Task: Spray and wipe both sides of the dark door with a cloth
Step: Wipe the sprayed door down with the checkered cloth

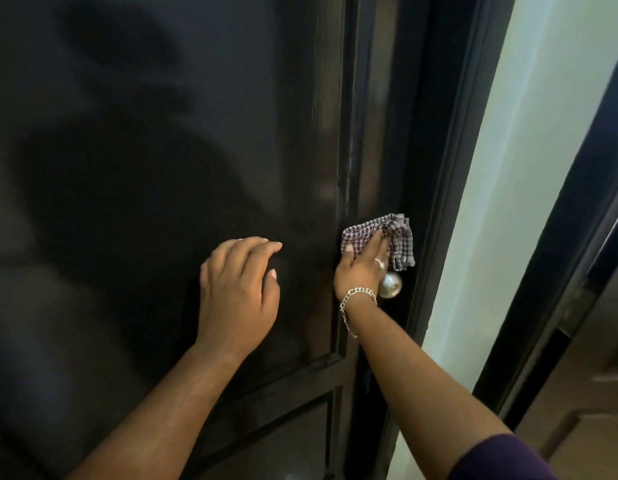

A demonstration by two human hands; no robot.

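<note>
The dark panelled door (145,168) fills most of the view, with my shadow across it. My right hand (363,268) presses a checked cloth (394,237) flat against the door's right stile, just above the round silver knob (390,285). Its fingers lie straight over the cloth. My left hand (238,292) rests on the door panel left of it, fingers loosely bent, holding nothing. No spray bottle is in view.
The black door frame (449,202) runs down right of the cloth. Beyond it is a pale wall (529,168), then another dark frame (560,289) and a wooden surface at the far right.
</note>
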